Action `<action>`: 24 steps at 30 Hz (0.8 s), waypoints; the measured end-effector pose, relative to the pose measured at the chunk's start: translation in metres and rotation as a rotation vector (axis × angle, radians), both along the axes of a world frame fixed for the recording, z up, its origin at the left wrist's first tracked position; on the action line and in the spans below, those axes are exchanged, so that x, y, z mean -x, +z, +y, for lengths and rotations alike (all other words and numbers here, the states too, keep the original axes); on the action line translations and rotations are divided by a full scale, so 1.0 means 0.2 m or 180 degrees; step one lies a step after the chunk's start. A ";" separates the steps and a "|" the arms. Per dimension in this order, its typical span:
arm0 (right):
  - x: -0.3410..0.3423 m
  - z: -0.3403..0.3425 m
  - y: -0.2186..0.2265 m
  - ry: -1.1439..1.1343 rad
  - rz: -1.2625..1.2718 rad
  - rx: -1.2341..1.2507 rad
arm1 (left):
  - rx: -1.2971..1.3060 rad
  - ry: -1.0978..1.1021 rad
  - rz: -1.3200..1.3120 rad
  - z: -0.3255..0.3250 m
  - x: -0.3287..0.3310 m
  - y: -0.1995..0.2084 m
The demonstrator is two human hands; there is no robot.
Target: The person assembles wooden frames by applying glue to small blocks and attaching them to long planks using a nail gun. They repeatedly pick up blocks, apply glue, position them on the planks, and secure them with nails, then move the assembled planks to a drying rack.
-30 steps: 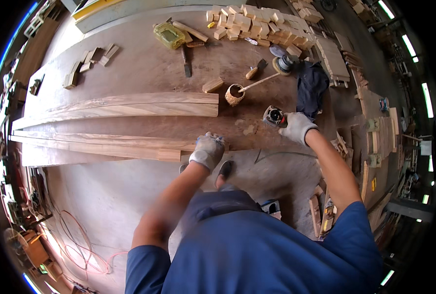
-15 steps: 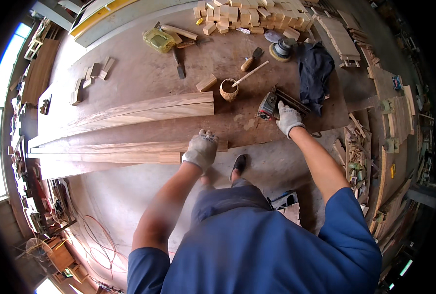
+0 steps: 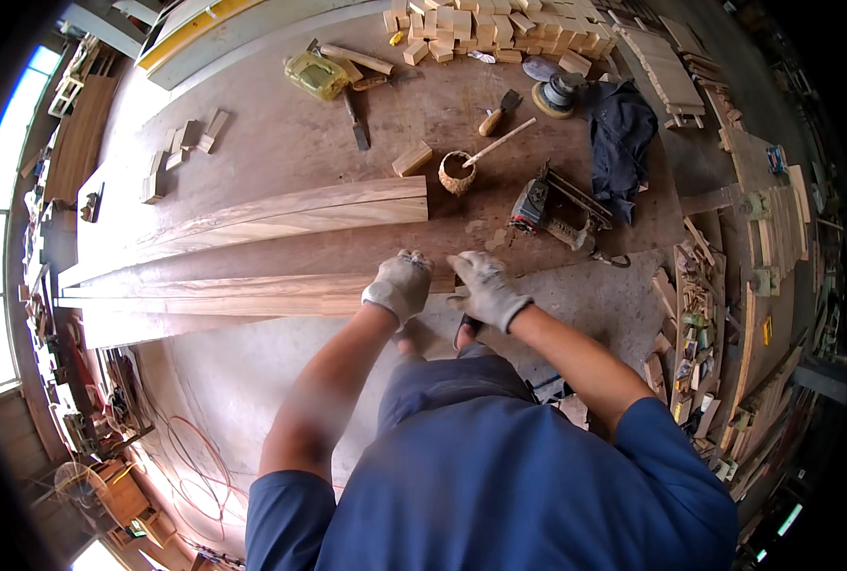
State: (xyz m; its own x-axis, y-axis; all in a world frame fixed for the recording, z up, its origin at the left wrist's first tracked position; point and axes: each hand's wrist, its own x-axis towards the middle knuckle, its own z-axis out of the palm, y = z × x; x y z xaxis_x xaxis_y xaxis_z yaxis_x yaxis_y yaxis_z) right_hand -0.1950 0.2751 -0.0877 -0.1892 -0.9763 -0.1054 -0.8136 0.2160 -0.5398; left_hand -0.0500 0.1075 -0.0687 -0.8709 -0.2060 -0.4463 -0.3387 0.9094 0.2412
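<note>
My left hand (image 3: pixel 400 285), in a pale work glove, is closed over the near pair of long wooden boards (image 3: pixel 252 294) close to their right end. Just right of that end, my gloved right hand (image 3: pixel 485 290) hovers with fingers spread and nothing in it. Behind the near pair, another pair of long boards (image 3: pixel 300 215) lies on the brown worktable (image 3: pixel 347 157). A nail gun (image 3: pixel 561 214) rests on its side beyond my right hand. A small woven-looking pot (image 3: pixel 456 175) with a stick (image 3: pixel 504 141) in it stands near a wood block (image 3: pixel 412 159).
A brush-like tool with a wooden handle (image 3: pixel 498 114), a round sander (image 3: pixel 559 93) and a dark cloth (image 3: pixel 621 143) lie at the right. Stacked wood blocks (image 3: pixel 485 29) line the far edge. A chisel (image 3: pixel 358 124) and yellowish bottle (image 3: pixel 316 76) sit farther left.
My right hand has let go of the nail gun and moved left to the end of the near boards. The left hand stays on the boards.
</note>
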 end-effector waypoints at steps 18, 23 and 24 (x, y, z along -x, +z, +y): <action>-0.11 -0.17 -0.18 -0.0108 0.0008 -0.0189 | 0.0335 0.0779 0.1199 0.17 -0.13 -0.17; -0.12 -0.26 -0.11 0.0366 0.0498 -0.0708 | -0.0323 0.1113 0.2173 0.21 -0.46 0.13; -0.14 -0.30 -0.11 0.0341 0.0511 -0.0675 | -0.0338 0.1270 0.2163 0.23 -0.55 0.16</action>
